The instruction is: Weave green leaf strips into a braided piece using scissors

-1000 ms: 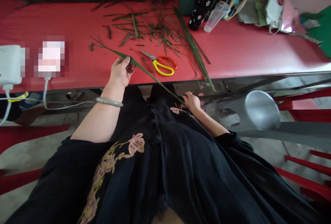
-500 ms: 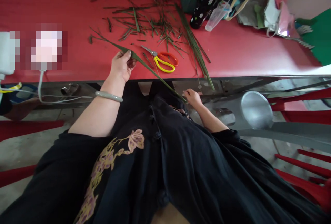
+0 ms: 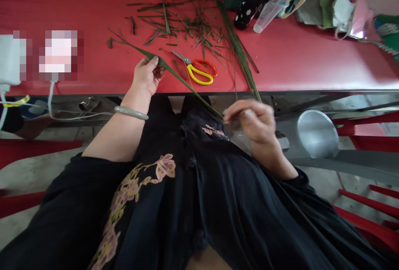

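My left hand [image 3: 148, 72] is closed on a long green leaf strip [image 3: 183, 82], thumb on top, above the front edge of the red table. The strip's thin, split end reaches left over the table. Its other end slopes down past the edge toward my right hand [image 3: 254, 120]. That hand is smeared by motion, fingers bent and fingertips close to the strip's lower end; whether they touch it I cannot tell. Just right of my left hand lie scissors [image 3: 199, 70] with one red and one yellow handle.
Leaf scraps [image 3: 187, 24] litter the red table [image 3: 102, 3], and a bundle of long strips [image 3: 240, 49] overhangs its edge. At the back right stand a flowered black bottle [image 3: 249, 1] and a plastic cup [image 3: 269, 12]. Left, a white cable [image 3: 51, 99] hangs down.
My right hand has come up and to the right, its fingers now bent and blurred. The left hand keeps its hold on the leaf strip. The view has shifted slightly.
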`<state>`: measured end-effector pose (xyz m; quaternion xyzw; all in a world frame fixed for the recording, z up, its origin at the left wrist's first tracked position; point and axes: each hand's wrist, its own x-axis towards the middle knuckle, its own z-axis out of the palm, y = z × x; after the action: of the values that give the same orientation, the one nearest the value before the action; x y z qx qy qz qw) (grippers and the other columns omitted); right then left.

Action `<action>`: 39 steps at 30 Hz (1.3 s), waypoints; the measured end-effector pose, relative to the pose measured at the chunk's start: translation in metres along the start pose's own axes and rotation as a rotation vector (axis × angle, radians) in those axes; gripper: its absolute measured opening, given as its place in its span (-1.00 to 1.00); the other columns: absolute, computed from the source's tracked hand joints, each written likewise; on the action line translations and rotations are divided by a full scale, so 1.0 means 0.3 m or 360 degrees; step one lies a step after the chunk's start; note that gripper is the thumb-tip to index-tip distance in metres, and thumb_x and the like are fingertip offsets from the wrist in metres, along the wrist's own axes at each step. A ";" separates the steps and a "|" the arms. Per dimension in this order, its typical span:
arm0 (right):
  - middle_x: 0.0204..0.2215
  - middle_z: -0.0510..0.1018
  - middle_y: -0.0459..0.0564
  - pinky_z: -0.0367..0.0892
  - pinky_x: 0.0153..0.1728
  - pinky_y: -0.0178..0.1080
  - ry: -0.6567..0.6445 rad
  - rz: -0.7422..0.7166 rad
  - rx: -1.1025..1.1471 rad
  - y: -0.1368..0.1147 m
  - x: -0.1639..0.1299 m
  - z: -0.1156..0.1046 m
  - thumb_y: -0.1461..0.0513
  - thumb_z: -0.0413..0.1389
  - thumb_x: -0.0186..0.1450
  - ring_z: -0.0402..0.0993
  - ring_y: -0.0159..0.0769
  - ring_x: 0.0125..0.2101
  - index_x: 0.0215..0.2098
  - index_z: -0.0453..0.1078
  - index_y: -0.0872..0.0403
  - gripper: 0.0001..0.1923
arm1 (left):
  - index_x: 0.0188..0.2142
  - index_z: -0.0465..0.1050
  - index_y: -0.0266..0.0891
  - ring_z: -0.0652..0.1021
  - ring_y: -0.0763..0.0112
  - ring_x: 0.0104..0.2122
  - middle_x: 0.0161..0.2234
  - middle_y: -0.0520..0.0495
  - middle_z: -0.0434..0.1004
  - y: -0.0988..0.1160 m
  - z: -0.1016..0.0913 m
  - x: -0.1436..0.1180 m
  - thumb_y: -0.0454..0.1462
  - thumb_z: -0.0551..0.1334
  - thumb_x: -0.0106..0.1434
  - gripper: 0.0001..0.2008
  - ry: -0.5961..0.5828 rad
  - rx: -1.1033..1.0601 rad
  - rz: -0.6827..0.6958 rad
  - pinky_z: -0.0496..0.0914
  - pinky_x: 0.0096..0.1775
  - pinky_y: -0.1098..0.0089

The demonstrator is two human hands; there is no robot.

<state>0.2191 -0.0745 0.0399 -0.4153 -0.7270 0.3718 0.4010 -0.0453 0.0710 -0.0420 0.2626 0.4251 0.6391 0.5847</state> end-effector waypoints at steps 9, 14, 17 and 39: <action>-0.13 0.39 0.09 0.12 0.03 -0.18 -0.1573 -0.0546 -0.0060 -0.018 0.092 0.176 0.18 -0.09 0.30 0.23 -0.32 -0.05 -0.26 0.42 0.13 -0.72 | -0.50 0.25 -0.22 0.36 0.60 -0.62 -0.63 0.11 0.38 0.004 0.007 -0.004 -0.40 0.12 0.20 -0.84 0.0041 -0.0007 -0.0018 0.23 -0.52 0.49; -0.01 0.31 0.11 0.05 0.08 -0.15 -0.1807 -0.0647 -0.0021 0.010 0.107 0.183 0.23 -0.07 0.27 0.15 -0.28 0.05 -0.18 0.39 0.14 -0.74 | -0.51 0.23 -0.22 0.36 0.59 -0.62 -0.64 0.11 0.37 0.005 0.007 -0.007 -0.40 0.12 0.20 -0.83 0.0018 -0.0002 -0.0001 0.23 -0.51 0.48; 0.04 0.26 0.10 0.01 0.11 -0.12 -0.1923 -0.0653 -0.0034 0.016 0.114 0.189 0.25 -0.03 0.24 0.07 -0.25 0.11 -0.17 0.39 0.11 -0.76 | -0.50 0.23 -0.22 0.36 0.59 -0.62 -0.64 0.11 0.37 0.004 0.006 -0.006 -0.40 0.12 0.20 -0.84 0.0019 -0.0003 0.0006 0.23 -0.51 0.48; -0.01 0.36 0.06 0.09 0.08 -0.19 -0.1847 -0.0846 0.0293 -0.171 0.130 0.120 0.10 0.08 0.19 0.20 -0.26 0.07 -0.27 0.43 0.08 -0.76 | -0.50 0.33 -0.24 0.37 0.62 -0.64 -0.62 0.09 0.42 0.001 0.002 -0.013 -0.44 0.15 0.13 -0.88 0.0049 -0.0083 -0.0025 0.25 -0.53 0.52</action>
<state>0.1583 -0.0663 0.0811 0.0838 -0.8688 0.4848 0.0549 -0.0444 0.0674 -0.0409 0.2340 0.4194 0.6493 0.5897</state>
